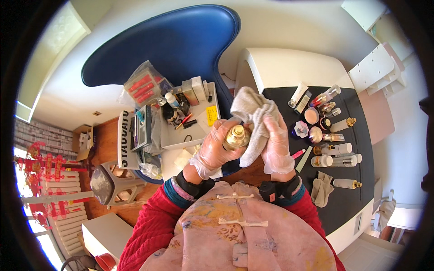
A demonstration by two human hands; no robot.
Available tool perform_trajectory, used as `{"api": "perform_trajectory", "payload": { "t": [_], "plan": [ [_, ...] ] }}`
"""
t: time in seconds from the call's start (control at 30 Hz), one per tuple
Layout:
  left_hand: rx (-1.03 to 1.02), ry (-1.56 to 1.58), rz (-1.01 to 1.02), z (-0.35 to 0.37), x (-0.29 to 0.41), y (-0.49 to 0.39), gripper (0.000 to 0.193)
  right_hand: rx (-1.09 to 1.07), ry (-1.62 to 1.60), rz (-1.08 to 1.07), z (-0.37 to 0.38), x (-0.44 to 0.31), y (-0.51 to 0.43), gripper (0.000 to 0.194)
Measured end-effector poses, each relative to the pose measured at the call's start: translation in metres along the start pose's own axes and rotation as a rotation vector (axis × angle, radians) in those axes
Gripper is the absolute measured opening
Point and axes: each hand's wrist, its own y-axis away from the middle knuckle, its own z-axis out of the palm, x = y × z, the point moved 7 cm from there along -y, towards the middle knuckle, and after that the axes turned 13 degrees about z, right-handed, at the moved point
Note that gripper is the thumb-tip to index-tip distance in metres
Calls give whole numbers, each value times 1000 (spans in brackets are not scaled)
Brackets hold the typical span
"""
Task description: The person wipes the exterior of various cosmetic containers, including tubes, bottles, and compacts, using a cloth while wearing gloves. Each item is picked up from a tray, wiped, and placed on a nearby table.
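My left hand (213,149), in a clear disposable glove, grips a cosmetic bottle (236,136) whose gold neck and top point up toward me. My right hand (277,145), gloved the same way, holds a bunched light-grey cloth (256,111) close against the bottle's right side. One end of the cloth hangs down between the hands; another part stands above them. The bottle's lower body is mostly hidden by my fingers. To the right, several cosmetic bottles and jars stand or lie on a black desk top (342,203), among them a white bottle with a gold cap (346,183).
A folded beige cloth (322,189) lies on the desk beside a pale green stick (304,159). On the blue chair (169,40) sits a white open box (183,144) of cosmetics, with a plastic bag of red items (144,86) behind. A stool (112,183) stands left.
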Motion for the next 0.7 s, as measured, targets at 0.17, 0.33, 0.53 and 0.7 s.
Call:
{"api": "perform_trajectory", "payload": {
  "t": [0.17,0.33,0.53,0.7],
  "plan": [
    [21,-8,20,-1,2,-5,62,-30,316,-81,1,9,3,56],
    [18,-6,-19,-4,2,-6,63,-43,180,1,-8,26,-4,56],
    [72,-82,-9,-5,6,-5,67,-32,67,-4,-13,32,-7,53],
    [118,-88,8,0,8,-1,72,45,51,-28,-12,29,-2,49]
  ]
}}
